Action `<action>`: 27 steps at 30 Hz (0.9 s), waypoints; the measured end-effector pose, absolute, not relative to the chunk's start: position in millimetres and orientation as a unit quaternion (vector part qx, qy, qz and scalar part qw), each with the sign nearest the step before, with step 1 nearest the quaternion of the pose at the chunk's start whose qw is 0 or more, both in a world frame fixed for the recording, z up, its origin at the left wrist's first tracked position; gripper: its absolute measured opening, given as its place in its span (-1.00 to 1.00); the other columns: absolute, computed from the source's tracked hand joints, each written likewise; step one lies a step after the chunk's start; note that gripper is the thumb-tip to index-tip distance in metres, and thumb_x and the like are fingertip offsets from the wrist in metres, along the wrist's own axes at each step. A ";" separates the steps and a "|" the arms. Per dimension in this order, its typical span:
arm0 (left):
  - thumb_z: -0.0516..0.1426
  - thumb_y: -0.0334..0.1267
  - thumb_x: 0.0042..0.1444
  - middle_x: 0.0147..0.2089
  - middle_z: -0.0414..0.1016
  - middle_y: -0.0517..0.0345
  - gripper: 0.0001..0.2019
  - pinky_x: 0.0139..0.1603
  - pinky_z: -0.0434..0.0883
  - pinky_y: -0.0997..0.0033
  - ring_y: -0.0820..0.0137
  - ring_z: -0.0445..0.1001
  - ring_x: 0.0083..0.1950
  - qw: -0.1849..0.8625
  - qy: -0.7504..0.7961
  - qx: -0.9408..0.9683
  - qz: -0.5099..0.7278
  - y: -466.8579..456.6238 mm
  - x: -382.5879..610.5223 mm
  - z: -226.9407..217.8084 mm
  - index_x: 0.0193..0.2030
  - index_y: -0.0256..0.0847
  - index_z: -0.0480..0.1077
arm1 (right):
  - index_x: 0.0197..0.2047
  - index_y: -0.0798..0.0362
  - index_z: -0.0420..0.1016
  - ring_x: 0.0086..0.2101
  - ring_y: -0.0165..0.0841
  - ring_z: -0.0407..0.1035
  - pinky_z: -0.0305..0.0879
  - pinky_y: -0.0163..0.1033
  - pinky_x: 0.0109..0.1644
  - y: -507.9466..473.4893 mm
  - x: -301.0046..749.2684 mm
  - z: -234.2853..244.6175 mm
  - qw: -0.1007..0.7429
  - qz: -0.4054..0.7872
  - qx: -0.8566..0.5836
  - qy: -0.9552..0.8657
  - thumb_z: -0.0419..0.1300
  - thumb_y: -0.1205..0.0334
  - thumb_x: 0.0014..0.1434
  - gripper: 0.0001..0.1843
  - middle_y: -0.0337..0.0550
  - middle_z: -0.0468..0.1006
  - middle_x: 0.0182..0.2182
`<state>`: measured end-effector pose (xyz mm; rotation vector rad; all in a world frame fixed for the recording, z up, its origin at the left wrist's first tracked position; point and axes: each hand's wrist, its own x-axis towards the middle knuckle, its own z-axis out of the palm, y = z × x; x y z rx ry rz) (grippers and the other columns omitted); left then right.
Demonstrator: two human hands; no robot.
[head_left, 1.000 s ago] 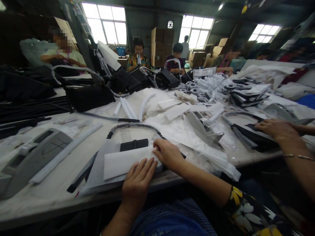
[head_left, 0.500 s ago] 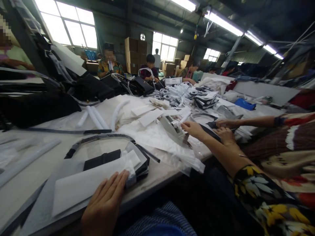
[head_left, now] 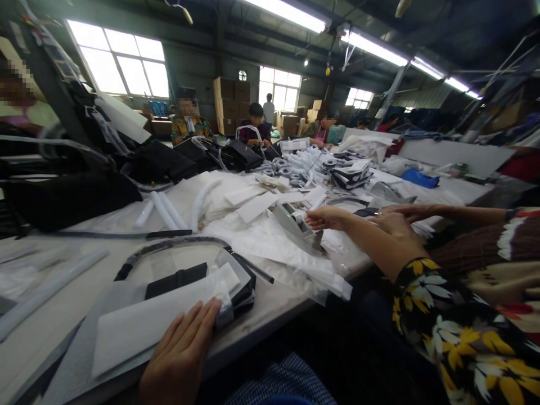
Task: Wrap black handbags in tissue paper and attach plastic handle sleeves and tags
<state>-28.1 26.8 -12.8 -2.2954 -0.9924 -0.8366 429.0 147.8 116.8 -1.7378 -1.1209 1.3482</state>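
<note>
My left hand point(head_left: 183, 349) lies with its fingers stretched out on a folded white sheet point(head_left: 156, 320), pressing near its right end. Under and behind that sheet is a black bag point(head_left: 244, 284), partly wrapped, and its film-wrapped handle point(head_left: 169, 243) arches up on the table. My right hand point(head_left: 327, 218), reaching out from a black flowered sleeve, has its fingertips closed together at a grey tape dispenser point(head_left: 291, 222). Whatever sits between those fingertips is too small to make out. White sheets of thin wrapping point(head_left: 287, 253) spread beside the dispenser.
At the right, a co-worker's hands point(head_left: 396, 219) work close to my right forearm. Black bags point(head_left: 160, 163) line the far left. White foam tubes point(head_left: 164, 208) and a heap of wrapped rolls point(head_left: 304, 160) lie farther back. The table edge point(head_left: 261, 323) runs before me.
My right hand has shifted slightly left and down against the dispenser, its fingers now more curled. The co-worker's hands have moved a little. My left hand stays on the white sheet.
</note>
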 end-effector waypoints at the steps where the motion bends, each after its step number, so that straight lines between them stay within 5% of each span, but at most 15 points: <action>1: -0.04 -0.43 0.34 0.27 0.42 0.15 -0.55 0.47 0.00 0.28 0.28 0.50 0.15 0.249 -0.362 -0.844 -0.307 26.7 -28.2 -12.6 0.35 -0.26 0.27 | -0.24 0.17 0.53 -0.47 -0.43 0.52 0.55 -0.39 -0.32 140.6 431.2 120.5 0.346 0.505 -0.666 -0.427 0.29 0.02 0.25 -0.68 -0.05 0.63 -0.42; 12: -0.04 -0.46 0.32 0.30 0.40 0.15 -0.53 0.48 0.00 0.28 0.24 0.49 0.15 0.233 -0.361 -0.845 -0.319 25.7 -26.9 -12.5 0.34 -0.28 0.27 | -0.25 0.14 0.62 -0.29 -0.29 0.55 0.51 -0.29 -0.25 35.4 432.8 79.2 0.404 0.399 -0.703 -0.428 0.47 -0.07 -0.08 -0.53 0.08 0.65 -0.22; 19: -0.06 -0.45 0.33 0.30 0.39 0.12 -0.53 0.48 0.00 0.27 0.24 0.49 0.16 0.218 -0.362 -0.849 -0.316 24.8 -29.0 -14.0 0.37 -0.27 0.24 | -0.33 0.13 0.61 -0.48 -0.37 0.45 0.32 -0.33 -0.46 44.1 430.5 45.9 0.416 0.252 -0.737 -0.470 0.36 -0.06 -0.01 -0.62 -0.06 0.64 -0.41; 27: -0.01 -0.47 0.33 0.27 0.42 0.15 -0.55 0.45 0.05 0.26 0.26 0.49 0.17 0.207 -0.385 -0.837 -0.328 21.2 -24.2 -12.7 0.33 -0.24 0.29 | -0.17 0.01 0.61 -0.32 -0.38 0.51 0.36 -0.32 -0.16 20.7 378.2 101.3 0.282 0.095 -0.550 -0.780 0.18 0.20 0.29 -0.82 -0.14 0.65 -0.29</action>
